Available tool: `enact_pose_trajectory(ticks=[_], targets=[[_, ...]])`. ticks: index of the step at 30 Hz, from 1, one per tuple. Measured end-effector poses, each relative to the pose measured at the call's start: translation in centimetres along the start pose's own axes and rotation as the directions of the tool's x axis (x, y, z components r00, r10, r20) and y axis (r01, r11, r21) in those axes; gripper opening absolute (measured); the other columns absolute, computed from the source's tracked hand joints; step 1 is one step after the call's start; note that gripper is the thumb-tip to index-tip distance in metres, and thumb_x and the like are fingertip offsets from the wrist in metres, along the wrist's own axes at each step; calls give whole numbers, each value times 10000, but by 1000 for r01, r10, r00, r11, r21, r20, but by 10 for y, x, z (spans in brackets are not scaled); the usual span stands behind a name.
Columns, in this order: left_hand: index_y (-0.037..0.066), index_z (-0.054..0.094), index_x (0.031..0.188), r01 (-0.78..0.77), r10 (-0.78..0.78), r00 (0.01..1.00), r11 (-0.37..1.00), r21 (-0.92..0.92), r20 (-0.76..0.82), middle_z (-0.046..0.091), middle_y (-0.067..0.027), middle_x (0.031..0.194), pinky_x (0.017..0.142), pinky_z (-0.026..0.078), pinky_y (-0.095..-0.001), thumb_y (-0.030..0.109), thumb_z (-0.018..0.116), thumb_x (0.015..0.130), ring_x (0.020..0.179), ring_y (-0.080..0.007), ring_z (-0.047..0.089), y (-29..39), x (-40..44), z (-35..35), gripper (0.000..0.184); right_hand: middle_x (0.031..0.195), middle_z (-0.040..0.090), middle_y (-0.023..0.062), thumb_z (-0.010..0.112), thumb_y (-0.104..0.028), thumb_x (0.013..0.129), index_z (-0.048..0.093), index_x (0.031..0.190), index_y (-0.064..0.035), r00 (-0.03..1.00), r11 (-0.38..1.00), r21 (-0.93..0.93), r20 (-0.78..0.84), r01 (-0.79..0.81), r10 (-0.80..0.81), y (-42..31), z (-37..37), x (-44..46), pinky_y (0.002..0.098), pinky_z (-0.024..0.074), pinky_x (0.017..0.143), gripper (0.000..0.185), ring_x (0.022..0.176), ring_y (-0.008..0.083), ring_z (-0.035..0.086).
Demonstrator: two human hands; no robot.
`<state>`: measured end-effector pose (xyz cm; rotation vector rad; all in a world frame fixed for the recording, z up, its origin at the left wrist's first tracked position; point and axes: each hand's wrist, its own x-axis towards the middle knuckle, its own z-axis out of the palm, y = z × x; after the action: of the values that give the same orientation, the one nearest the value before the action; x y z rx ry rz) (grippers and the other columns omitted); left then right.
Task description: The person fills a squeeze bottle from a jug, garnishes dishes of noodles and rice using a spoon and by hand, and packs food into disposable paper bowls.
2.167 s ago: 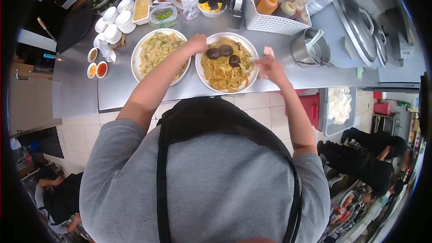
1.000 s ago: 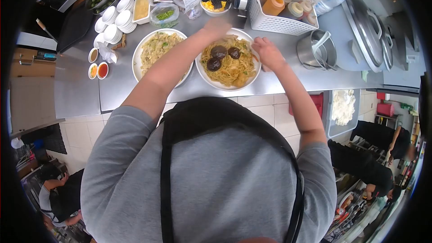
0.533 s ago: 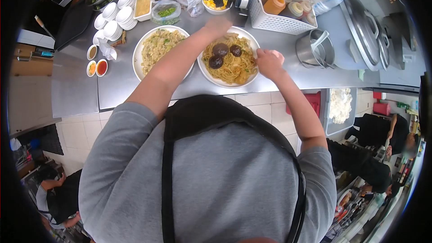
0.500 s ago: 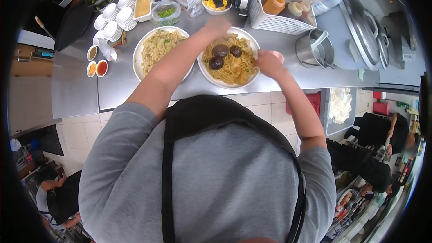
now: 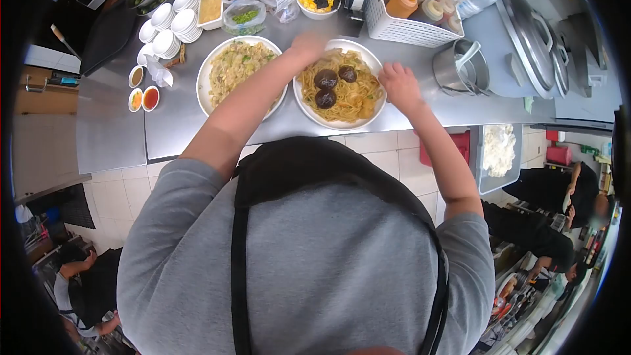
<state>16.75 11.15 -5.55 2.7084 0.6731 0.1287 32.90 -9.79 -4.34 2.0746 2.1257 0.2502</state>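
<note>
**Noodle plate [image 5: 307, 110] on counter [image 5: 434, 110]**

From left: 3 sauce cups [image 5: 150, 98], a rice plate [image 5: 202, 85] crossed by the left forearm [image 5: 240, 108], then the left hand [image 5: 309, 45] near the noodles, too blurred to tell its hold. The noodle plate is round, without long axis. The right hand [image 5: 399, 84], half curled, is at its right rim, hold unclear; then a pot [image 5: 449, 73].

Noodle plate [image 5: 340, 125] near the front edge of the desk [image 5: 177, 125], second plate [image 5: 202, 79] just left, sauce cups [image 5: 150, 98] further left. Bowl [image 5: 319, 16] behind the noodle plate, bottle basket [image 5: 414, 34] right of it, pot [image 5: 448, 73] off right.
</note>
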Motion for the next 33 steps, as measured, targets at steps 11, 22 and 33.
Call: enact_pose_trajectory(ticks=[11, 22, 33], targets=[[74, 616, 936, 17, -16, 998, 1000, -18, 55, 616, -177, 880, 756, 471, -423, 85, 544, 762, 859, -334, 591, -4, -1, -4, 189, 886, 548, 50, 543, -139, 755, 670, 814, -113, 993, 942, 315, 70, -113, 96, 3, -1, -18, 361, 401, 801, 142, 923, 263, 520], [35, 631, 870, 236, -234, 959, 972, 6, 162, 618, -180, 880, 768, 468, -419, 129, 554, 769, 852, -339, 584, -25, -1, 19, 157, 941, 632, 99, 515, 48, 769, 676, 917, -82, 878, 339, 898, 96, -280, 469, -8, 34, -52, 280, 454, 778, 255, 865, 212, 597], [-10, 647, 876, 505, -381, 769, 854, -123, 514, 632, -186, 925, 797, 483, -400, 145, 551, 759, 885, -310, 613, -11, -26, 2, 216, 777, 646, 150, 543, 12, 771, 640, 889, 6, 773, 326, 860, 118, -394, 623, 66, 27, -100, 300, 476, 657, 153, 710, 195, 615]])
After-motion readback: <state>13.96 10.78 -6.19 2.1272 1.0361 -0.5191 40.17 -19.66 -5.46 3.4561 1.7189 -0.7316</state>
